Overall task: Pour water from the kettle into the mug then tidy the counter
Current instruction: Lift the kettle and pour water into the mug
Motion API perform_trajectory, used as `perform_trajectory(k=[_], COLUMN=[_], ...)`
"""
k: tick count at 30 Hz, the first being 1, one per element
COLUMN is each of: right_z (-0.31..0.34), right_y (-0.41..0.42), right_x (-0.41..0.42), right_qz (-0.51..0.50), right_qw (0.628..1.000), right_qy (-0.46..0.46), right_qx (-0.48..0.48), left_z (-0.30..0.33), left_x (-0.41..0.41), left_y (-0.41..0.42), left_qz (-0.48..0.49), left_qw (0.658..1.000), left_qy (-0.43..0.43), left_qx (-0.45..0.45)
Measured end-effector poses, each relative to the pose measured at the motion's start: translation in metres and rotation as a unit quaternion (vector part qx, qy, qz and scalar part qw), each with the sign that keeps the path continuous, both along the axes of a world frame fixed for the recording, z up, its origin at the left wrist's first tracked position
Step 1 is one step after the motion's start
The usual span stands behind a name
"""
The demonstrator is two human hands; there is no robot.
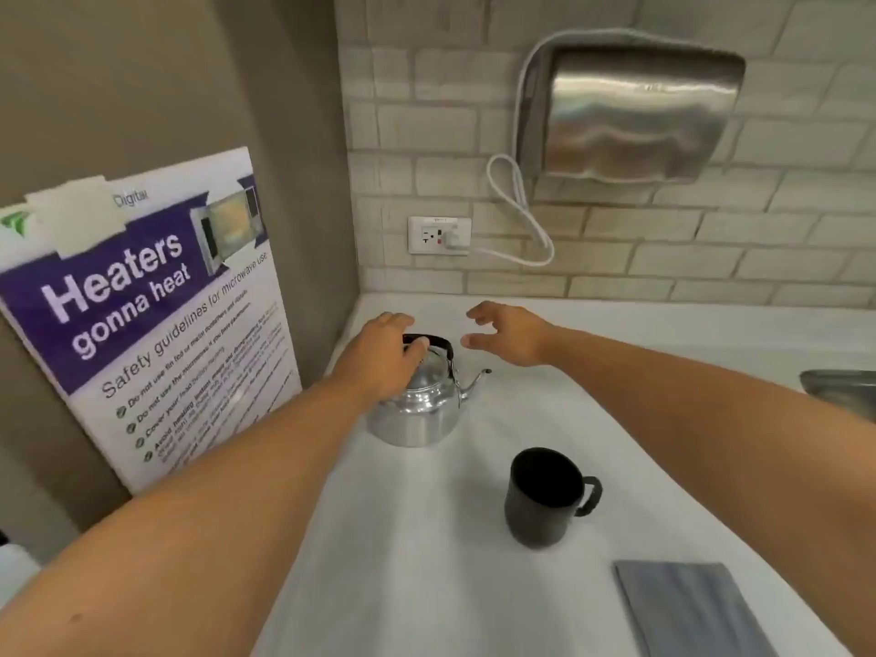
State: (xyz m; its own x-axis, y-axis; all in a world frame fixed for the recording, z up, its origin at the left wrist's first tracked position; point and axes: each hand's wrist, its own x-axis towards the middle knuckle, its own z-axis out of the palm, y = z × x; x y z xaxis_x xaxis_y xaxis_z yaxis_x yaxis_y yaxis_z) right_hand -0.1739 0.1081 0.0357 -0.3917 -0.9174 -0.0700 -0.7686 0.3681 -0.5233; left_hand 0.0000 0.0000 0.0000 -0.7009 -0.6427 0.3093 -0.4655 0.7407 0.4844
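A shiny silver metal kettle (417,410) with a black arched handle is seen on the plain white counter (426,585). Near the kettle, a matte black cylindrical mug (542,497) is shown; beyond the mug, a flat grey-blue folded cloth (687,609). Behind the kettle, pale beige brick-pattern tiles (663,258) are seen.

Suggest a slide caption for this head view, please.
Left hand on the kettle handle, right hand open, black mug waiting.

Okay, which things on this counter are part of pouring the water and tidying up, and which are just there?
For the job: kettle under the left hand, black mug, grey cloth, right hand.

Just there: microwave safety poster, hand dryer, wall outlet.
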Motion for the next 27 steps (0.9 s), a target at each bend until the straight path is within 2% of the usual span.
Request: perform_trajectory(k=[4, 7, 11, 16, 19, 21, 24, 25, 27], right_z=[-0.015, -0.030, -0.047, -0.053, -0.042, -0.037, -0.038, -0.039, -0.041], right_y=[-0.043, -0.077, -0.112, -0.137, -0.138, -0.135, -0.130, -0.127, -0.123], right_x=[-0.015, -0.022, -0.023, -0.016, -0.013, -0.009, -0.003, -0.002, 0.004], right_qz=[-0.023, -0.012, 0.002, -0.040, -0.018, 0.019, 0.058, 0.053, 0.050], right_qw=[0.997, 0.996, 0.989, 0.989, 0.985, 0.986, 0.991, 0.991, 0.993], right_qy=[-0.059, -0.073, -0.128, -0.144, -0.159, -0.149, -0.107, -0.103, -0.077], right_qx=[0.033, 0.056, 0.074, -0.008, -0.066, -0.068, -0.061, -0.063, -0.071], left_z=[-0.017, -0.035, -0.043, -0.050, -0.049, -0.045, -0.036, -0.034, -0.030], left_x=[-0.021, -0.029, -0.035, -0.037, -0.041, -0.041, -0.043, -0.046, -0.050], left_y=[-0.008, -0.018, -0.023, -0.025, -0.031, -0.032, -0.038, -0.043, -0.052], left_qz=[-0.019, 0.004, 0.035, 0.051, 0.048, 0.063, 0.170, 0.208, 0.237], left_qw=[0.999, 0.997, 0.996, 0.992, 0.990, 0.987, 0.945, 0.931, 0.926], left_qy=[-0.026, -0.048, -0.010, 0.024, 0.025, 0.099, 0.274, 0.299, 0.289], left_qx=[-0.030, -0.055, -0.081, -0.117, -0.134, -0.111, -0.063, -0.032, 0.057])
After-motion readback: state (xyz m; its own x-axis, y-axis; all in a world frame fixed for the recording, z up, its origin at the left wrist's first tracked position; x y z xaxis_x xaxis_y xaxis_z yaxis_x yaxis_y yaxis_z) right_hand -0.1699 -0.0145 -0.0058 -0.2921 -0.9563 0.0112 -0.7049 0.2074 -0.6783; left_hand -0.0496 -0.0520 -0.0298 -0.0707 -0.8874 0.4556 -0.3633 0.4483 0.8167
